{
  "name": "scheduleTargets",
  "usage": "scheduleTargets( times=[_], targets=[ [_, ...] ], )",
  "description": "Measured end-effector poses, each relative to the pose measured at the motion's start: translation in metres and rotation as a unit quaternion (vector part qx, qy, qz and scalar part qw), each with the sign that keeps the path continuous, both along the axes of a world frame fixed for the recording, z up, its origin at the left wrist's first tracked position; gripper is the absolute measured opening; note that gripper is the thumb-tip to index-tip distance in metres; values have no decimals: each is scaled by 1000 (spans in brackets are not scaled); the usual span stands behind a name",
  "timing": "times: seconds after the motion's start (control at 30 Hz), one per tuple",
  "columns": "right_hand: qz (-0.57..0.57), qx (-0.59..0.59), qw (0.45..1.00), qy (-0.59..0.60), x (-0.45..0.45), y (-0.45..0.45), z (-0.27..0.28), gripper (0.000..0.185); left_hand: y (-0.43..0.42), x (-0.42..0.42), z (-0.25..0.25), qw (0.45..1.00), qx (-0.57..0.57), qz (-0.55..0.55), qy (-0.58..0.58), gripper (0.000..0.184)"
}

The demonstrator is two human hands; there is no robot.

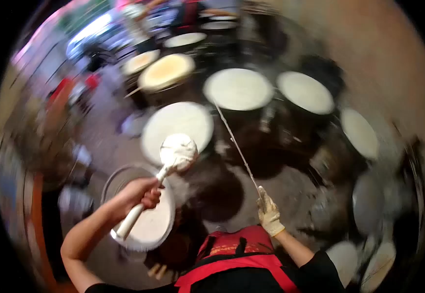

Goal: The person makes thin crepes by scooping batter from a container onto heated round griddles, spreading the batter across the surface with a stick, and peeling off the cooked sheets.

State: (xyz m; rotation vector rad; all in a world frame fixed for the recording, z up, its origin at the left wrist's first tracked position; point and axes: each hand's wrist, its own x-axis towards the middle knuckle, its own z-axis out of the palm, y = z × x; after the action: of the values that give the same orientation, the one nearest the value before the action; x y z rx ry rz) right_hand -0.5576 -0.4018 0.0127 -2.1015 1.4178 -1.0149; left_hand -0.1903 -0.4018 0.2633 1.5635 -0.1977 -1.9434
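Note:
Bare and closed, my left hand (143, 192) grips the pale handle of a ladle (179, 149). The ladle's round bowl, coated in white, is over the near edge of a round white-topped griddle (189, 122). Below that hand stands a bucket (170, 222) of pale batter. My right hand (269, 215), in a cream glove, holds the lower end of a long thin stick (237, 145). The stick's far tip reaches the near edge of another white round griddle (239, 89).
More round white surfaces stand at the right, such as one griddle (306, 93) and a tilted one (359, 133). Ahead is a griddle with a yellowish sheet (166, 71). Two people, partly visible, are at the top. A wall (378, 53) rises at the right.

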Motion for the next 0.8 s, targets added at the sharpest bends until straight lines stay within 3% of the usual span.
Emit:
scheduleTargets(
  times=[0.03, 0.1, 0.17, 0.2, 0.23, 0.27, 0.3, 0.37, 0.43, 0.47, 0.5, 0.57, 0.6, 0.67, 0.7, 0.8],
  targets=[
    [-73, 24, 997, 16, -32, 24, 7, 52, -20, -35, 0, 998, 33, -43, 37, 16],
    [-203, 119, 960, -149, -97, 84, -59, 48, -56, -112, 3, 975, 49, -202, 78, 14],
    [-317, 169, 875, -325, -136, 135, -60, 40, -83, -202, -7, 935, 97, -311, 144, 14],
    [-367, 184, 814, -411, -148, 156, -20, 36, -95, -253, -16, 908, 154, -329, 210, 15],
    [-404, 190, 745, -495, -159, 173, 1, 35, -102, -303, -22, 876, 213, -339, 268, 16],
    [-455, 109, 770, -433, -185, 193, -36, 38, -104, -359, -17, 859, 206, -393, 255, 16],
    [-453, 70, 744, -487, -205, 200, -25, 45, -109, -419, -11, 840, 196, -443, 244, 16],
    [-468, 18, 724, -507, -238, 205, 26, 49, -112, -528, -12, 817, 96, -533, 196, 17],
    [-496, -40, 741, -451, -283, 199, 26, 55, -103, -620, -21, 734, -208, -641, 85, 23],
    [-472, -64, 798, -369, -310, 206, 17, 55, -96, -660, -25, 664, -350, -660, 38, 25],
    [-531, -65, 817, -214, -333, 198, 37, 45, -92, -695, -30, 576, -486, -657, -2, 27],
    [-610, -64, 789, 44, -367, 185, 74, 45, -90, -742, -43, 320, -748, -579, -56, 29],
    [-627, -65, 763, 143, -379, 178, 91, 48, -85, -758, -43, 275, -768, -576, -47, 32],
    [-689, 4, 719, 92, -392, 183, 84, 46, -68, -779, -46, 245, -750, -610, -74, 29],
    [-706, -46, 707, -17, -394, 182, 81, 43, -61, -785, -48, 230, -743, -623, -88, 28],
    [-681, -109, 643, -334, -416, 193, 29, 38, -52, -819, -79, 309, -692, -651, -42, 28]
  ],
)
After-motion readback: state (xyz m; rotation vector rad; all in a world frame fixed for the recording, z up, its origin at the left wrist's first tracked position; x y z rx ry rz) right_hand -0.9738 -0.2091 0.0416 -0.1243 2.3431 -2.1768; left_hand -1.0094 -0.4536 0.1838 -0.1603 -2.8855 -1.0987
